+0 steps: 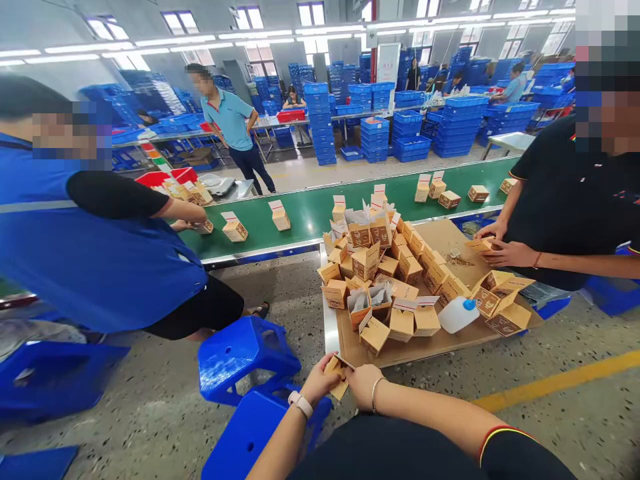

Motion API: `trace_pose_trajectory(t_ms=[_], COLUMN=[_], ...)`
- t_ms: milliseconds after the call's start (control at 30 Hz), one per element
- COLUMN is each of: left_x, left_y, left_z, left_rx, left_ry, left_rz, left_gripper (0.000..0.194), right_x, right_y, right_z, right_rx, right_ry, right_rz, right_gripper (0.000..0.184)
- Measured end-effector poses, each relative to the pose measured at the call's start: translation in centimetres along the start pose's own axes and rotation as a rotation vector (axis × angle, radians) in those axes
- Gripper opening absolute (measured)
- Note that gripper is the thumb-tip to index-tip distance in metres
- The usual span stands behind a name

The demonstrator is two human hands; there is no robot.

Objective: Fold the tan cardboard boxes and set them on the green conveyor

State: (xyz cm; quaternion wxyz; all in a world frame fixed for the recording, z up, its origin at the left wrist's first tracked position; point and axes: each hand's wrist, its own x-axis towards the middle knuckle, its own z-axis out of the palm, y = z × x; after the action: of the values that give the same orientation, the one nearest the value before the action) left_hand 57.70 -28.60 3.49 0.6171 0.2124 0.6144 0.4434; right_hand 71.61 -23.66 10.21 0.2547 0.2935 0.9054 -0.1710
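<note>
Low in the view, a small brown cardboard box (341, 389) with its flaps up is held between my two hands, just off the near edge of the work table (360, 343). My left hand (320, 381), with a watch on the wrist, has its fingers closed on the box's left side. My right hand (364, 385), with a bracelet on the wrist, grips the upper right edge; some of its fingers are hidden. Right in front lies a heap of similar boxes (375, 333), several with raised flaps. Beside them lies a white bottle with a blue cap (457, 315).
A green conveyor belt (310, 233) runs across behind the table, carrying spaced boxes. Blue stools (245, 357) stand close on my left. One co-worker in a blue vest (115, 253) handles a box at the belt; another in black (565, 200) holds one at the table's right.
</note>
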Motion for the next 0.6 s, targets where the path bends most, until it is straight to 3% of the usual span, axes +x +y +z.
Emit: trace_pose_trajectory(t_ms=[267, 467, 600], left_x=[0.1, 1.4, 2.7], left_y=[-1.2, -1.0, 0.0], left_z=[0.3, 0.3, 0.5], left_rx=[0.06, 0.062, 0.042], left_ry=[0.112, 0.311, 0.412], left_rz=[0.085, 0.256, 0.245], left_gripper=[0.058, 0.054, 0.043], right_x=[-0.2, 0.9, 1.6], right_y=[0.7, 2.1, 3.2], right_z=[0.9, 0.7, 1.2], right_rx=[0.105, 0.179, 0.227], right_ry=[0.095, 0.134, 0.19], right_rz=[-0.076, -0.097, -0.165], right_gripper=[0.045, 0.061, 0.073])
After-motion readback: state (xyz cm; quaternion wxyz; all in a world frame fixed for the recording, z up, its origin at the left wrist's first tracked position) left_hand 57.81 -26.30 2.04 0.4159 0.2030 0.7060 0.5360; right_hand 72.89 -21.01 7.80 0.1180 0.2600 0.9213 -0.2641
